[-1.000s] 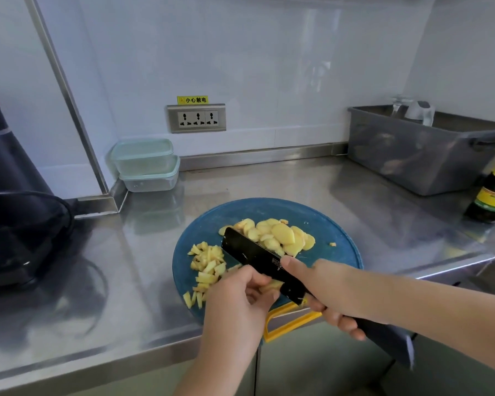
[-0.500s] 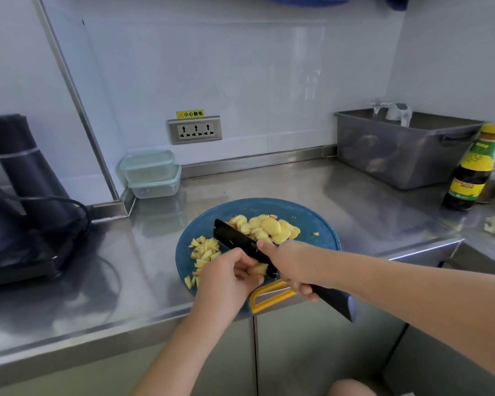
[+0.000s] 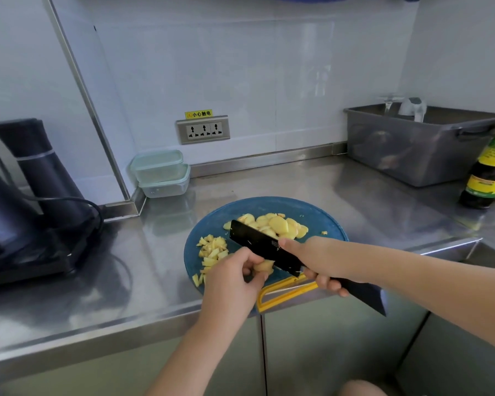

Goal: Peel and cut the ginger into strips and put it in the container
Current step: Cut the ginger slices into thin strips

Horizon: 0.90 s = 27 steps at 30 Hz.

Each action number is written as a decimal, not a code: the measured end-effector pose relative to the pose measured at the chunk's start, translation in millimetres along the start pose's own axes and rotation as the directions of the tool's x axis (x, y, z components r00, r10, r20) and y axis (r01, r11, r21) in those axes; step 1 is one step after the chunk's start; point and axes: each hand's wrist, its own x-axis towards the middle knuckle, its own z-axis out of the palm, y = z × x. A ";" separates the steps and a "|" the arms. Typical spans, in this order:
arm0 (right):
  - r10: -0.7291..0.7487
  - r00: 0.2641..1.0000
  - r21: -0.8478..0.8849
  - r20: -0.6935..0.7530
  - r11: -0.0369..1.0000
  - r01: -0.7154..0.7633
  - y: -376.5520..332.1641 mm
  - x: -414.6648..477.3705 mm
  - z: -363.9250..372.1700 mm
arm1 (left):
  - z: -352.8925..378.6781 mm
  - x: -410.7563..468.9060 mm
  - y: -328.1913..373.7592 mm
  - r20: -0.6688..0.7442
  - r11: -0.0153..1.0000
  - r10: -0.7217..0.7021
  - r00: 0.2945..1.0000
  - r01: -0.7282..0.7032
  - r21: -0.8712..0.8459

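Right hand (image 3: pixel 312 258) grasps knife (image 3: pixel 257 244) over cutting board (image 3: pixel 320 215); left hand (image 3: pixel 235 278) pinches ginger slices (image 3: pixel 263 265), partly hidden behind that knife

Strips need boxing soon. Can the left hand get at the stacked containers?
Probably yes: only counter and low cut strips lie between left hand and stacked containers, though it pinches a ginger piece.
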 end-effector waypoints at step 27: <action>-0.157 0.977 0.263 0.147 0.958 0.114 18.3 -3.1 -27.1 | 9.3 6.1 -5.9 -0.029 0.990 0.136 0.990 -0.135 0.046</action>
